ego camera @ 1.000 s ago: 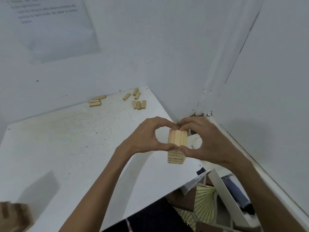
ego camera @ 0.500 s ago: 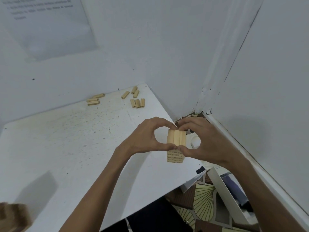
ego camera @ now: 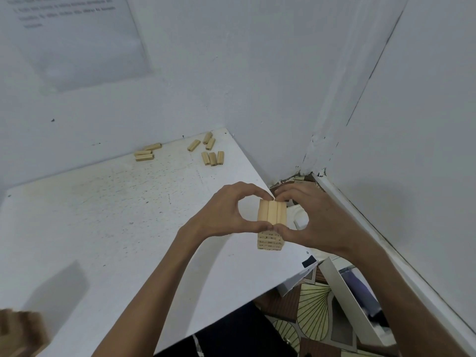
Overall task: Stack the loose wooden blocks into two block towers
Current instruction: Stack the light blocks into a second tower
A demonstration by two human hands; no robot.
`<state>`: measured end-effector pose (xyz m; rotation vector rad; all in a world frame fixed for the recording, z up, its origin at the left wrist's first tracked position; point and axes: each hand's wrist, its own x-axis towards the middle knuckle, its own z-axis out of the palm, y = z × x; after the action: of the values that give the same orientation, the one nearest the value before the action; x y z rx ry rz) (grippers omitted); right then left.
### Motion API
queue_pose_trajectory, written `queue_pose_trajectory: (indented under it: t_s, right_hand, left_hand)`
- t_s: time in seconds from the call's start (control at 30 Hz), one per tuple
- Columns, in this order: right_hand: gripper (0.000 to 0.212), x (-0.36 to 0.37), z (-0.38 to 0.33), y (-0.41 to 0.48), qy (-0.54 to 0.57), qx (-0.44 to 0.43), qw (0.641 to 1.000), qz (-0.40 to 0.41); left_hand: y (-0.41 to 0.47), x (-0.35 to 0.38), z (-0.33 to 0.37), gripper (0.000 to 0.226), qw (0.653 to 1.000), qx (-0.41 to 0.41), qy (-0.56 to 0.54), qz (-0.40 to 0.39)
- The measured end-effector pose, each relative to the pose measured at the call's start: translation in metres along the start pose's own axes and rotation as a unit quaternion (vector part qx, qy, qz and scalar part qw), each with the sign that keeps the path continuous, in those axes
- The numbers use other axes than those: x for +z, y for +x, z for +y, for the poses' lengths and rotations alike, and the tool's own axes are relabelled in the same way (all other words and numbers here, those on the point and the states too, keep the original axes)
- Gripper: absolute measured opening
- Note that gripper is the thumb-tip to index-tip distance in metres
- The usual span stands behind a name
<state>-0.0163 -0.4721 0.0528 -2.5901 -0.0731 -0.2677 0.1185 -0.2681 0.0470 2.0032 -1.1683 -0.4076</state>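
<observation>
Near right edge of counter (ego camera: 103, 215), left grip (ego camera: 221, 212) and right grip (ego camera: 316, 217) pinch top layer (ego camera: 272, 212) of block tower (ego camera: 270, 239), thumbs at near ends, forefingers at far ends, apparently to square three blocks flush over courses beneath. Loose blocks (ego camera: 212, 158) lie well apart at far corner, not yet stacked. Blurred wooden shape (ego camera: 20, 331) at lower left, possibly second tower; cannot tell.

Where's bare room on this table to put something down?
Wide middle of the table, between the far loose blocks and the near-left block stack. Crowded: the right edge, where left hand and right hand pinch the block tower.
</observation>
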Motion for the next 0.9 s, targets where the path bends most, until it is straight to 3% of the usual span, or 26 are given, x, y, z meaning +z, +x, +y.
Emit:
queue_pose_trajectory:
  t_s: [0.47,0.73,0.9]
  right_hand:
    - [0.077,-0.011,-0.011,0.002,-0.029,0.003,0.999,-0.024]
    - [0.062,-0.018,-0.075,0.035,-0.131,0.023,0.991,0.024]
    - [0.051,0.008,-0.122,0.069,-0.115,0.027,0.992,0.052]
  left_hand:
    - [-0.014,-0.019,0.001,0.07,1.0,0.001,0.004,0.008]
    - [-0.047,-0.068,-0.024,0.033,0.988,-0.079,0.048,0.122]
    - [-0.073,-0.096,-0.055,0.035,0.974,-0.124,0.079,0.17]
